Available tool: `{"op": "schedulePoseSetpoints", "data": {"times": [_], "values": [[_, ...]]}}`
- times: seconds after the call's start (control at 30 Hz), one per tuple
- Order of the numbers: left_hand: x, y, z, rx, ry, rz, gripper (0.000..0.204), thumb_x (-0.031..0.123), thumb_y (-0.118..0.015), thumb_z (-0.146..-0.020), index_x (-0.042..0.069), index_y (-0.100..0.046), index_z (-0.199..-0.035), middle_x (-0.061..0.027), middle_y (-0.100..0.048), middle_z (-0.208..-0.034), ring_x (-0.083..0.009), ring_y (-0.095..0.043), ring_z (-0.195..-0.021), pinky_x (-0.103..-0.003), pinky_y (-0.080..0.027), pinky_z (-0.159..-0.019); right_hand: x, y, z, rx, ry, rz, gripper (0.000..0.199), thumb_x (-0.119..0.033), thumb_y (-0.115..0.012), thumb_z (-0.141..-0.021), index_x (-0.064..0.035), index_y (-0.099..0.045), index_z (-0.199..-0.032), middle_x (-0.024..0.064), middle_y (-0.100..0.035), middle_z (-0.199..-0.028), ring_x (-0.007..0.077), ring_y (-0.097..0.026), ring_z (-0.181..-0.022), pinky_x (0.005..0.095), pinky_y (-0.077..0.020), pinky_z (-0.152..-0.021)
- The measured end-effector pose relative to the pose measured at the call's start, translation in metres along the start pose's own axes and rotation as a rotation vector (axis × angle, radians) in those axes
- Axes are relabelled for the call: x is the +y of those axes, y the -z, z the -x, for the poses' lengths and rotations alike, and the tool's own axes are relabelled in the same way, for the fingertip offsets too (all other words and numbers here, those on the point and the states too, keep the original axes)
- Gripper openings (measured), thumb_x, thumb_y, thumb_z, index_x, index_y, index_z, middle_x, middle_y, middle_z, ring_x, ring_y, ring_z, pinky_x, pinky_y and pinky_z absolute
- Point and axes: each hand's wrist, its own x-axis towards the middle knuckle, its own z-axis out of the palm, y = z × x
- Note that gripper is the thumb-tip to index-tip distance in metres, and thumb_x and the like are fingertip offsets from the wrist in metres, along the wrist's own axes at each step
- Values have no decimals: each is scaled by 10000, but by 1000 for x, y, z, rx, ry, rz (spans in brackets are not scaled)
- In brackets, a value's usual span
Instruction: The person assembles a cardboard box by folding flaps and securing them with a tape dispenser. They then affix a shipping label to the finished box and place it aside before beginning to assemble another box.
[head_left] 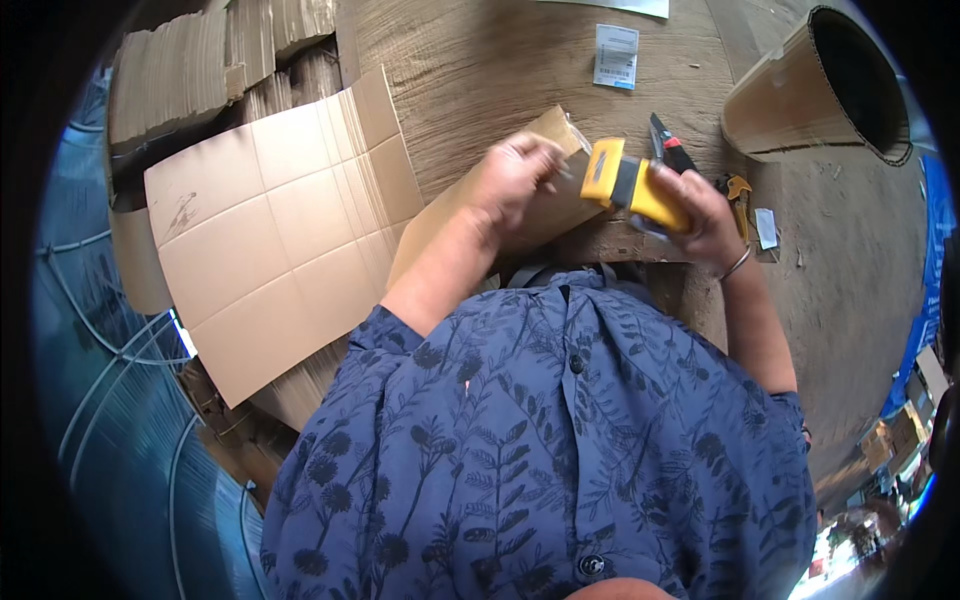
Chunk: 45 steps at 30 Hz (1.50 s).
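At the near edge of the wooden surface (pixel 470 60), a brown cardboard piece (pixel 545 215) lies beneath the left hand (pixel 510 180), its curled fingers too blurred to tell their hold. The right hand (pixel 705 220), just rightward, grips a yellow-and-black tool (pixel 655 200).

Your yellow tool (pixel 632 188) looks plastic, your shirt (pixel 510 430) matt cloth, the sheet (pixel 285 235) at frame left smooth cardboard, the table (pixel 470 70) rough wood.
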Motion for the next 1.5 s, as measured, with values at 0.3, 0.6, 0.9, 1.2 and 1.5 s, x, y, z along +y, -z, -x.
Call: {"op": "schedulePoseSetpoints", "data": {"times": [0.3,0.6,0.9,1.2,1.5], "values": [[-22,52,-42,322,190,-291,225,217,-776,-817,57,-619,-796,-8,-564,-629,-82,-471,-470,-256,-434,-464,78,5,-131,-376,-334,-343,711,37,-582,-686,-101,-526,-1381,16,-614,-1222,87,-543,-1046,205,-415,-937],[-49,77,-10,208,317,-1112,649,474,-719,-802,58,-551,-1270,-199,-596,-1271,-314,-585,-1156,-381,-457,-984,98,3,-142,-517,-347,-339,780,49,-543,-642,-92,-492,-1408,6,-590,-1264,86,-531,-1087,201,-390,-968],[22,35,8,-486,612,-1464,875,613,-608,-833,-29,-413,-1395,-241,-409,-1449,-344,-396,-1352,-381,-327,-1120,108,-27,-113,-378,-330,-636,752,12,-566,-698,-129,-465,-1430,41,-567,-1341,109,-520,-1143,214,-381,-994],[-50,-7,-37,-225,-626,-1118,481,316,-694,-848,107,-560,-1260,-127,-568,-1314,-307,-460,-1294,-400,-389,-1069,116,-54,-43,-235,-562,-757,788,67,-523,-706,-108,-405,-1466,-12,-588,-1178,15,-504,-724,172,-425,-623],[-52,-18,-34,-215,-685,-1189,303,272,-700,-822,108,-635,-1067,-76,-614,-1208,-294,-525,-1178,-392,-415,-1019,31,-65,115,-10,-665,-442,789,22,-535,-667,-141,-453,-1435,111,-602,-1293,165,-586,-1138,242,-423,-964]]}}
